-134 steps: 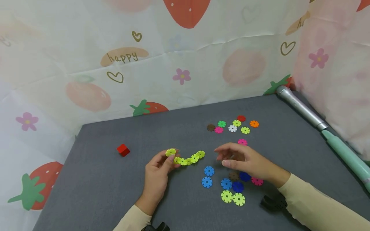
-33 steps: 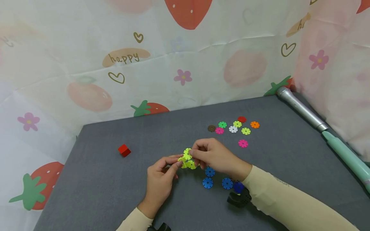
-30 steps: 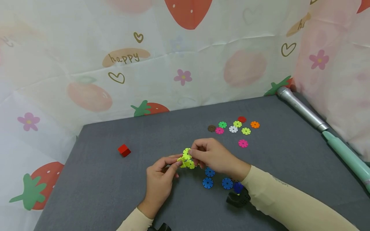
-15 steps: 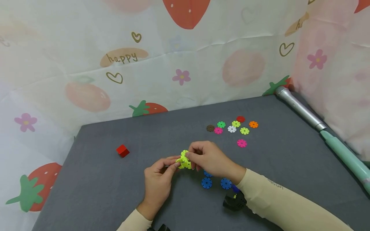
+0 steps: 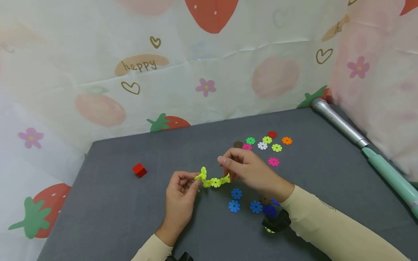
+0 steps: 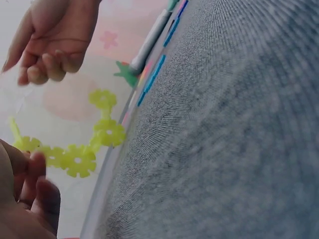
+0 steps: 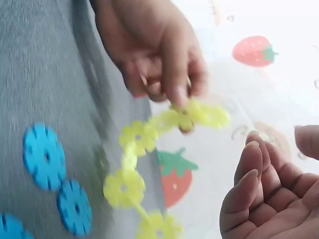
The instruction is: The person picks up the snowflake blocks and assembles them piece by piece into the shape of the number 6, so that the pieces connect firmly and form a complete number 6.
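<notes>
My left hand (image 5: 179, 201) pinches one end of a chain of yellow-green snowflake discs (image 5: 215, 182), which are slotted together edge to edge. The chain bends into a curve above the table, and one disc stands up near the left fingertips. In the left wrist view the far end of the chain (image 6: 109, 132) rises towards the right hand. My right hand (image 5: 253, 170) is up to the right of the chain with loosely bent fingers and nothing between them. Seen from the right wrist, its thumb (image 7: 308, 142) is apart from the fingers.
Blue discs (image 5: 234, 206) and darker ones lie below the right forearm, partly hidden by the black wrist camera (image 5: 277, 220). Mixed-colour discs (image 5: 262, 145) are scattered farther back. A red cube (image 5: 139, 170) sits at left; a silver microphone (image 5: 339, 121) lies along the right edge.
My right hand has let go of the upright yellow disc and drawn back to the right. That disc stays on the chain, which the left hand still pinches, now more spread out.
</notes>
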Tool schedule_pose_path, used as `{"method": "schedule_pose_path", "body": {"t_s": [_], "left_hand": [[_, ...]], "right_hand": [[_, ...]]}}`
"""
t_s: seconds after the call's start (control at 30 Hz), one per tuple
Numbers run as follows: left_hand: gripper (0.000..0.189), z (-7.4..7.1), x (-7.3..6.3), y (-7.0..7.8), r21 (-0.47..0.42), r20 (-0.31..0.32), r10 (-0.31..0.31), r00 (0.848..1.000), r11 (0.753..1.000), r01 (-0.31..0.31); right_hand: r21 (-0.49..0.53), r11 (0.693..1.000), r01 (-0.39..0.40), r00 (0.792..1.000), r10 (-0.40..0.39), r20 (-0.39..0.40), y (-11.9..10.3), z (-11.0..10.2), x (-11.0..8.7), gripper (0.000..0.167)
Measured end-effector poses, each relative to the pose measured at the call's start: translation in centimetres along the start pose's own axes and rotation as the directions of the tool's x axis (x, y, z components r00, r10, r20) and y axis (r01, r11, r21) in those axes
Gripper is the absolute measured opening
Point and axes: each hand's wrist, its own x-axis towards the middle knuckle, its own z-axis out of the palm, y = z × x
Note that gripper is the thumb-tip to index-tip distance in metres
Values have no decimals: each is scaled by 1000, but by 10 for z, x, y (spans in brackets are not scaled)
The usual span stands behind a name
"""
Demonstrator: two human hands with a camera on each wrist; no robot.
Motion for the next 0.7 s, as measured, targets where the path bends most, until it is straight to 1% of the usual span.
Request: {"method": "schedule_pose_path", "body": {"t_s": [0.1, 0.17, 0.23, 0.33, 0.43, 0.53, 0.6, 0.7], "left_hand": [[27, 0, 1, 0, -60, 20, -38, 999, 997, 39], [34, -1, 1, 0, -99, 38, -64, 997, 993, 67], [44, -1, 2, 0, -111, 57, -84, 995, 990, 90], [53, -1, 3, -2, -81, 78, -85, 993, 993, 91], [50, -2, 3, -5, -42, 71, -67, 995, 997, 70], [43, -2, 3, -7, -32, 54, -58, 997, 998, 60], [41, -2, 3, -8, -31, 49, -66, 997, 997, 67], [40, -2, 3, -8, -21, 46, -87, 995, 996, 88]], "right_hand": [[-6, 1000, -8, 1000, 8, -18, 1, -14, -5, 25], [-16, 1000, -19, 999, 18, -29, 2, -23, -9, 26], [-26, 999, -30, 999, 29, -42, 5, -32, -14, 26], [-29, 999, -28, 998, 26, -57, 9, -43, -20, 24], [-23, 1000, 8, 999, -9, -50, 16, -51, -25, 21], [-2, 998, 59, 998, -59, -21, 22, -58, -31, 18], [6, 996, 85, 996, -85, 1, 27, -62, -35, 17], [9, 996, 87, 995, -87, 39, 32, -68, -44, 19]]}}
